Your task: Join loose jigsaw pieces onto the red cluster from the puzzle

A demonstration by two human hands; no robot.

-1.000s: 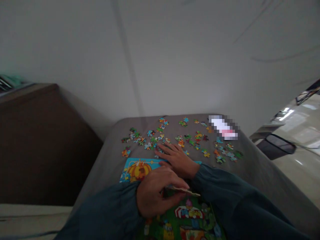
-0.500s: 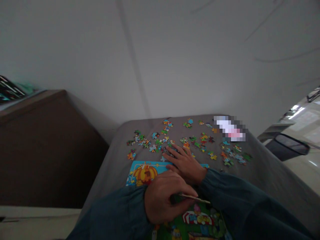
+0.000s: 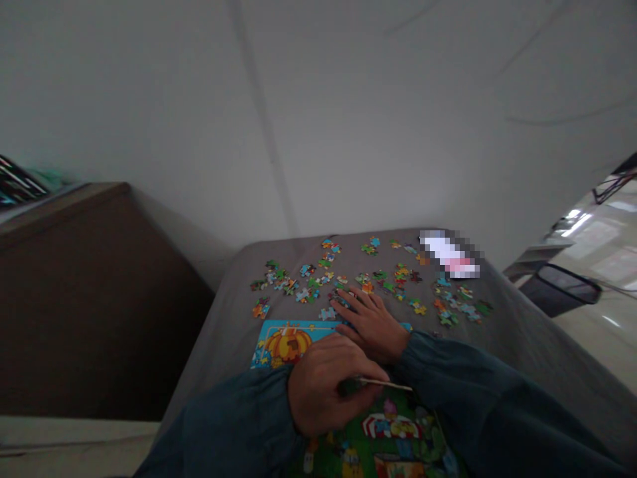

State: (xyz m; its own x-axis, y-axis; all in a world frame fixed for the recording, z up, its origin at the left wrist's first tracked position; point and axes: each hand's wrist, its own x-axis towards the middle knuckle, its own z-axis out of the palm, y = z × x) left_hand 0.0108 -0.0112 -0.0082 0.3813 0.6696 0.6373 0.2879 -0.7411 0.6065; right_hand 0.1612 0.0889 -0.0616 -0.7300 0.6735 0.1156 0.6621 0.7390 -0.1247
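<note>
Under left hand (image 3: 326, 385), puzzle board (image 3: 378, 431) half hidden, thin piece (image 3: 383, 383) edge-on, unclear

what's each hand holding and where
Left hand pinches a thin flat piece by its near end. Right hand lies flat on loose pieces, holding nothing.

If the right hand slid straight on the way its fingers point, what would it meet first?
The right hand lies flat, fingers aimed up-left across the table. It would likely meet first the loose puzzle pieces just past its fingertips; depth is hard to judge.
</note>
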